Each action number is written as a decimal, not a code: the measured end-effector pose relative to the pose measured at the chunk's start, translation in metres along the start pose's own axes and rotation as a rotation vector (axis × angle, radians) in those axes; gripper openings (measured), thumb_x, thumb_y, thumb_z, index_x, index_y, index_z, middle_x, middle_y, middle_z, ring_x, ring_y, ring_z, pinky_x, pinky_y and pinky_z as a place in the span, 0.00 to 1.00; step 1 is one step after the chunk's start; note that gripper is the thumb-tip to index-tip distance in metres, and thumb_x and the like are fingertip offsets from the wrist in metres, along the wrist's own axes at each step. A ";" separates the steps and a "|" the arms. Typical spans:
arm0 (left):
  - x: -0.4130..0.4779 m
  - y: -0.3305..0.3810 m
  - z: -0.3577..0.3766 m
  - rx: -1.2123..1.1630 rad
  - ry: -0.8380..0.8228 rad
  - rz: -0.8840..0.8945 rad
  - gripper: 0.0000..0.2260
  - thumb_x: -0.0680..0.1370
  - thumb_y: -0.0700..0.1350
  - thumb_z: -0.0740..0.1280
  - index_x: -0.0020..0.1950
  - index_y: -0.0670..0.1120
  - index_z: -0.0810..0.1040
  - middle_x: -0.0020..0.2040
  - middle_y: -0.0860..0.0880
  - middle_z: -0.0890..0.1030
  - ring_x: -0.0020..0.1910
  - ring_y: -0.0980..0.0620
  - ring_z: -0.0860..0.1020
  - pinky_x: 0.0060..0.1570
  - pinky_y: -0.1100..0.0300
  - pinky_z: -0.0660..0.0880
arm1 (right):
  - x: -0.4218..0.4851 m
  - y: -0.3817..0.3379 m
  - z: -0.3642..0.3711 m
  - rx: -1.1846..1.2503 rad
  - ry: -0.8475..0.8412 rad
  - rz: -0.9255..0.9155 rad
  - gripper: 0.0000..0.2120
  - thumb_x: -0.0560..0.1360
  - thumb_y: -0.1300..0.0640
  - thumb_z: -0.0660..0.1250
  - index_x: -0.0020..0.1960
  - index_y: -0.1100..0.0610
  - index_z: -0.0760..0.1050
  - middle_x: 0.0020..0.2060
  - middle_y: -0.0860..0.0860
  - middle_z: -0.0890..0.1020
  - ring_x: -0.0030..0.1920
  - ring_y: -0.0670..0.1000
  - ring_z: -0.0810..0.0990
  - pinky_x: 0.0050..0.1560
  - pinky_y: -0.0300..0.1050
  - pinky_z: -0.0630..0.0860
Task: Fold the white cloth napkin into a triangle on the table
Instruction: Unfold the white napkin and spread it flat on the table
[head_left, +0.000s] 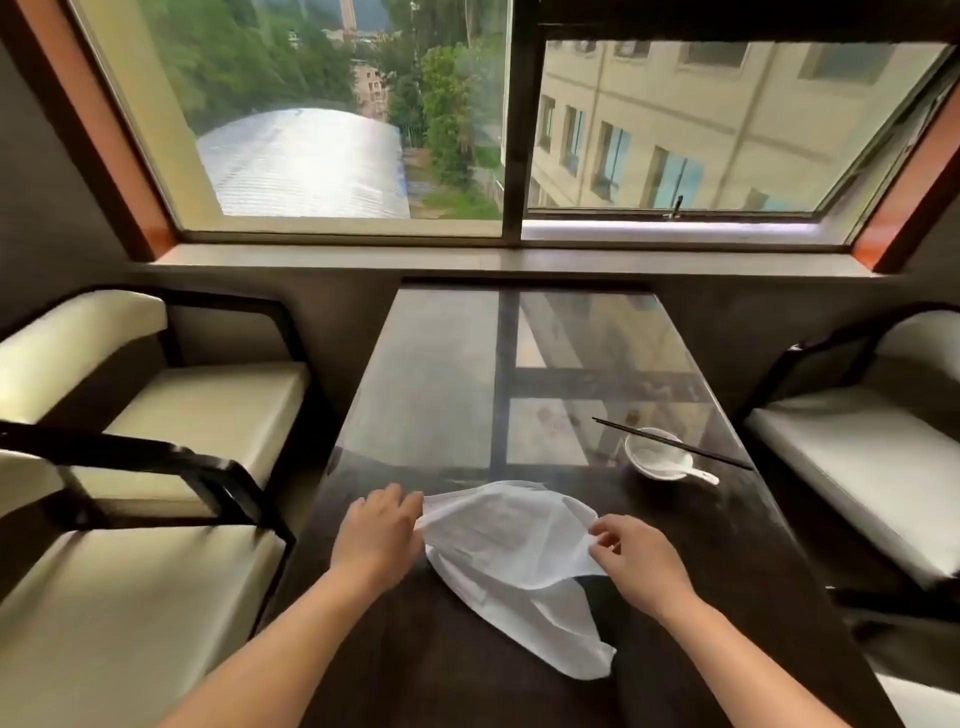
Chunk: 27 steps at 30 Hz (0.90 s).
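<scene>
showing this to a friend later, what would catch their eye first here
Most likely the white cloth napkin, crumpled at the near middle of the dark table, the left hand gripping its left edge and the right hand pinching its right edge. Next, the big window beyond the table's far end, and a small white bowl with dark chopsticks across it on the right.

Bare table beyond; bowl with chopsticks blocks the far right.
</scene>
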<state>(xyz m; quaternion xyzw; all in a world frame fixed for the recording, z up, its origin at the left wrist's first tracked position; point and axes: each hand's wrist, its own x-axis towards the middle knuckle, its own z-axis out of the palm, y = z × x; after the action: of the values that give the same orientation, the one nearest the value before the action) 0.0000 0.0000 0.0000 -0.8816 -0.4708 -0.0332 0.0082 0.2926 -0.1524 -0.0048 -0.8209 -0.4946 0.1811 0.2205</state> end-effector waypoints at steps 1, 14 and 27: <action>-0.001 0.001 0.002 0.004 -0.025 -0.013 0.15 0.76 0.50 0.65 0.62 0.49 0.76 0.51 0.47 0.78 0.50 0.44 0.78 0.47 0.51 0.72 | 0.000 0.003 0.003 -0.018 -0.012 0.017 0.12 0.77 0.51 0.69 0.60 0.48 0.80 0.48 0.44 0.81 0.45 0.44 0.80 0.48 0.44 0.81; 0.013 0.012 0.042 -0.191 -0.237 -0.178 0.27 0.79 0.53 0.63 0.76 0.52 0.60 0.66 0.46 0.71 0.60 0.45 0.75 0.53 0.52 0.76 | 0.013 0.011 0.019 -0.254 -0.137 0.193 0.31 0.75 0.46 0.67 0.75 0.49 0.62 0.66 0.51 0.74 0.65 0.57 0.70 0.54 0.52 0.75; 0.032 0.014 0.050 -0.604 -0.061 -0.442 0.13 0.76 0.39 0.66 0.57 0.48 0.84 0.52 0.49 0.86 0.52 0.48 0.82 0.52 0.56 0.78 | 0.026 0.020 0.015 -0.040 -0.068 0.291 0.05 0.76 0.51 0.68 0.42 0.44 0.78 0.42 0.46 0.84 0.46 0.52 0.82 0.46 0.51 0.80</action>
<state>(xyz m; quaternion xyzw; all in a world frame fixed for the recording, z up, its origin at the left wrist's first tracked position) 0.0320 0.0208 -0.0478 -0.7218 -0.6190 -0.1453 -0.2734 0.3114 -0.1346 -0.0299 -0.8815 -0.3811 0.2291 0.1585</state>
